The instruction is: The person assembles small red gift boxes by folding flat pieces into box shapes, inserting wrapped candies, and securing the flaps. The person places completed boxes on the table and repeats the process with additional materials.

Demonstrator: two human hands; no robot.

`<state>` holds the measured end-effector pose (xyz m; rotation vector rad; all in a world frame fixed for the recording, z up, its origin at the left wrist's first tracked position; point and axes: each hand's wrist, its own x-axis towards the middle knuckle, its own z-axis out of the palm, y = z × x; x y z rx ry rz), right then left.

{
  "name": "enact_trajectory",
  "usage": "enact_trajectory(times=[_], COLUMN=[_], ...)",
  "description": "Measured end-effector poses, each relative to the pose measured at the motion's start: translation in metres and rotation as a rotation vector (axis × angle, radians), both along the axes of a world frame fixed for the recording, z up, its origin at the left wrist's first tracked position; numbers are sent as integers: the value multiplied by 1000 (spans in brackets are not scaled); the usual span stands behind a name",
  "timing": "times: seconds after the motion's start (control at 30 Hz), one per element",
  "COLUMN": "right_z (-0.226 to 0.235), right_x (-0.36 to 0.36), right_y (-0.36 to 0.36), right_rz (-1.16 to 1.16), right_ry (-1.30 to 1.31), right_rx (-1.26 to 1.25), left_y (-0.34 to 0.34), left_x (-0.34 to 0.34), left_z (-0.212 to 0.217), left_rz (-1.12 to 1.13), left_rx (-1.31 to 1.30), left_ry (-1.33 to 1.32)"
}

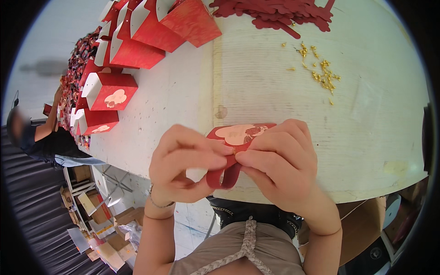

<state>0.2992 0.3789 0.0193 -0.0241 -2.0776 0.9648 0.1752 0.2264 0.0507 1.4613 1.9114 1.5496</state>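
Close in front of me at the table's near edge, both hands work on a small red paper box (238, 133) with a pale flower print on its top. A dark red paper strap (232, 176) bends in a loop at the box's near side. My left hand (183, 160) is closed, its thumb and fingers pinching the strap and the box edge. From the other side, my right hand (284, 160) presses thumb and fingertips against the same spot. A tiny gold glint shows between the fingertips; the fingers hide most of it.
Small gold fasteners (325, 75) lie scattered beyond my right hand. Behind them is a heap of dark red paper straps (279, 13). Several red boxes (137, 46) stand at the far left. A person (41, 137) reaches toward a colourful pile (82, 55) there. Cardboard boxes (105, 252) sit below.
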Motion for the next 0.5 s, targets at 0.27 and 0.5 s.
enact_trajectory(times=[0.27, 0.5], right_z=[-7, -8], right_x=[-5, -2], right_y=[0, -2], right_rz=[26, 33], right_ry=[112, 79], right_rx=[-3, -47], left_y=[12, 7], left_x=[-12, -11], left_z=[-2, -3], left_rz=[-131, -116], left_rx=[-139, -164], left_ry=[-83, -137])
